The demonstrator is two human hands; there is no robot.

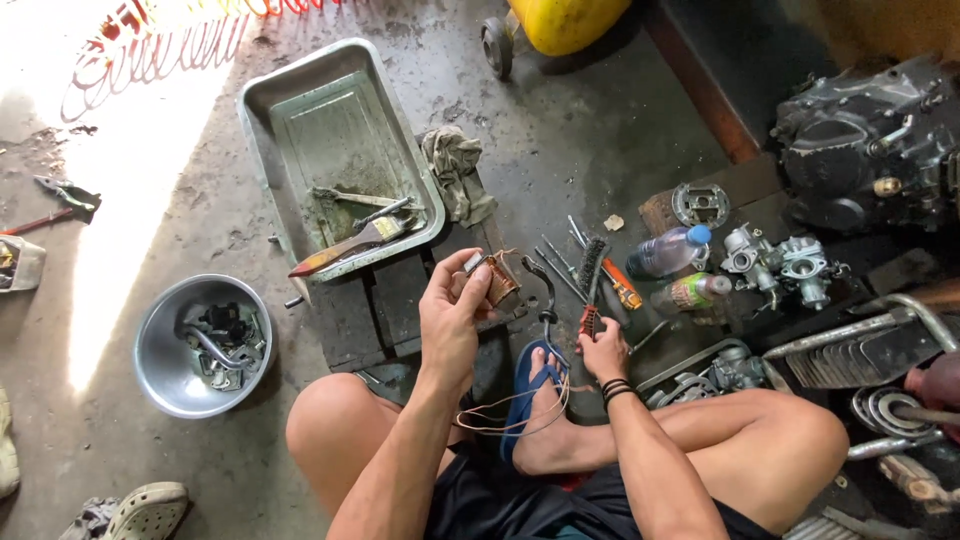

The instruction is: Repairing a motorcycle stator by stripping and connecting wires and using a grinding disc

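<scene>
My left hand [452,318] is raised in front of me and grips a small copper-wound coil [498,280] with thin wires [505,410] trailing down over my foot. My right hand [604,350] is lower, to the right, closed around the red handle of a wire brush [590,285] whose dark bristle head points away from me. A curved metal lever [543,290] lies on the floor between the two hands. My blue sandal [528,385] sits just under them.
A rectangular metal tray [300,110] holding a paintbrush [345,245] lies ahead. A round steel bowl [160,385] of parts sits at left. Two plastic bottles [672,250], a carburettor [780,265], an engine case [870,140], a rag [455,170] and a yellow tank [565,20] are at right and behind.
</scene>
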